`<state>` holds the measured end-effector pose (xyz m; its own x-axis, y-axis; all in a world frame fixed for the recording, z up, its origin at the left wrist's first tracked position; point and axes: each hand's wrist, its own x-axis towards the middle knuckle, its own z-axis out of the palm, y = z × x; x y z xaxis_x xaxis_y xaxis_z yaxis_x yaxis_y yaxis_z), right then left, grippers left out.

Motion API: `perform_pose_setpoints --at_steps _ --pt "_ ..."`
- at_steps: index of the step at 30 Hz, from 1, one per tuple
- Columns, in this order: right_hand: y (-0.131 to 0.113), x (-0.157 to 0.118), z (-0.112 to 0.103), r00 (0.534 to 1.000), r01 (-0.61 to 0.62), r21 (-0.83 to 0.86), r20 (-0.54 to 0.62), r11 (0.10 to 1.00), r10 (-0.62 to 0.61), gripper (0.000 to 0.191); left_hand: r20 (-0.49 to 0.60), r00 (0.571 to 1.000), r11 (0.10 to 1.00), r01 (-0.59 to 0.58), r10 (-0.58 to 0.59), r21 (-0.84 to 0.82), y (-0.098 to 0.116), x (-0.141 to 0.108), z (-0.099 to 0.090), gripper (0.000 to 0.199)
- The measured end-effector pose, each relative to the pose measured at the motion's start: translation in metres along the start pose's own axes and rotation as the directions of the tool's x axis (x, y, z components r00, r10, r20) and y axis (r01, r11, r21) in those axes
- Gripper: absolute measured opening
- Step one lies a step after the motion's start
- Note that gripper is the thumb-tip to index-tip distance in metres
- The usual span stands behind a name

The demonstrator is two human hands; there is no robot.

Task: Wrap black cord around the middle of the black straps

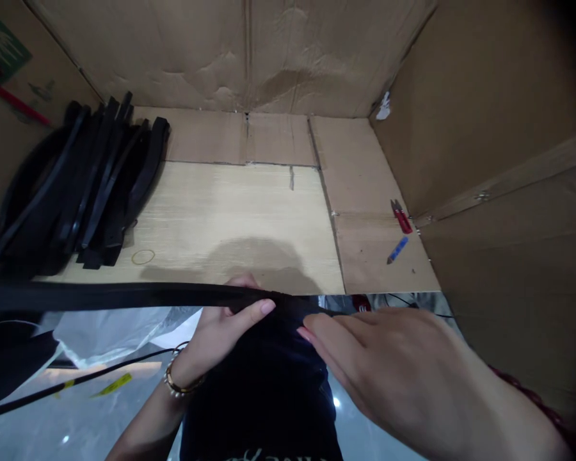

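The left hand [224,325] pinches a long black strip [125,296], seemingly light, bendy, best held two-handed; the right hand's [381,355] finger grip is hidden.

A cardboard-covered worktop [358,166], with a pale panel [249,205] set in its middle.
The panel is bordered by brown cardboard along the back and right, where seams can be seen between the pieces. The left end is taken up by a heap of long, curved black strips [100,186], laid roughly side by side and overlapping. Just beside the heap's near end, a thin yellowish loop [144,264] is laid flat on the panel. On the right-hand cardboard, small red-handled snips [402,216] are placed near the side edge, with a blue pointed tool [397,250] set just in front of them.
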<state>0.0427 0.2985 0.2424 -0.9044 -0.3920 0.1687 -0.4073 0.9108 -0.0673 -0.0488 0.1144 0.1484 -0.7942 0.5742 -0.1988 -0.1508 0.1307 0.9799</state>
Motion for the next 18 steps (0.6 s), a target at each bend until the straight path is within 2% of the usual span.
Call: perform_pose_setpoints --at_steps 2,4,6,8,10,14,18 --pt "0.015 0.005 0.002 0.999 -0.016 0.002 -0.042 1.0 0.016 0.044 0.097 0.994 0.998 0.048 -0.045 -0.036 0.002 0.001 0.003 0.022" --pt "0.033 0.014 0.006 0.998 -0.01 0.075 -0.069 0.997 0.015 0.051 0.214 0.975 0.992 0.08 -0.058 -0.099 0.002 0.001 0.004 0.023" --pt "0.051 0.025 0.011 0.999 0.045 0.252 -0.027 0.967 -0.04 0.049 0.29 0.956 0.98 0.101 -0.048 -0.171 0.002 0.001 0.004 0.024" --pt "0.066 0.034 0.016 0.997 0.044 0.425 0.045 0.904 -0.07 0.038 0.321 0.946 0.97 0.118 -0.045 -0.211 0.001 0.002 0.003 0.025" --pt "0.076 0.041 0.024 0.992 -0.015 0.537 0.111 0.843 -0.053 0.028 0.329 0.942 0.966 0.14 -0.062 -0.217 0.001 0.002 0.001 0.023" --pt "0.088 0.044 0.034 0.982 -0.097 0.644 0.187 0.759 -0.032 0.026 0.283 0.957 0.961 0.142 -0.071 -0.239 0.003 0.004 -0.005 0.022" --pt "0.092 0.028 0.025 0.969 -0.154 0.643 0.247 0.75 -0.013 0.028 0.195 0.978 0.977 0.114 -0.078 -0.183 0.003 0.008 -0.018 0.021"
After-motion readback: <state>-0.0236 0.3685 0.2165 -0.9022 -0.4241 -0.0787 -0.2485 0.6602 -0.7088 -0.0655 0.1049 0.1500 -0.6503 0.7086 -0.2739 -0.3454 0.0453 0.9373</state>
